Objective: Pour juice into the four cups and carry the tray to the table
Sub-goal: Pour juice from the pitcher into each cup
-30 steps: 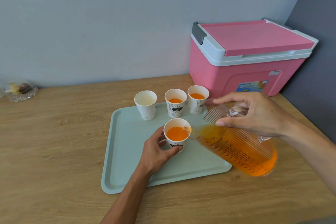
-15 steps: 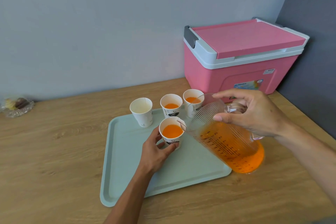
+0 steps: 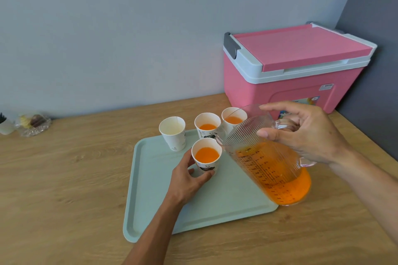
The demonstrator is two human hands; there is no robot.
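At the far left of the bench [image 3: 64, 178] a small glass dish [image 3: 32, 123] of wrapped items is seen against the wall, well apart from the work. A pale green tray [image 3: 150, 200] lies flat near the middle of the bench and carries four paper cups. The leftmost cup [image 3: 173, 133], at the far edge of the tray, is empty and upright; it is judged to be the one cup not yet served. To its right, the near cup [image 3: 206, 156] is filled almost to the rim with orange juice. The left hand [image 3: 187, 180] is wrapped around the lower wall of this cup, fingers partly closed on it with the thumb at the near side, evidently to steady the light paper against tipping while juice is delivered. Two further cups [image 3: 207, 126] and [image 3: 233, 117] stand in the far row, each holding juice at a lower level. The clear ribbed pitcher [image 3: 273, 170] is held tilted, its spout just beside the rim of the near cup; no stream is visible. The right hand [image 3: 301, 133] is closed on the handle, thumb and forefinger pressed on the pitcher's rim, presumably for control of the tilt. The juice is pooled in the lower, right part of the pitcher. A pink cooler box [image 3: 290, 75] stands closed at the far right corner.
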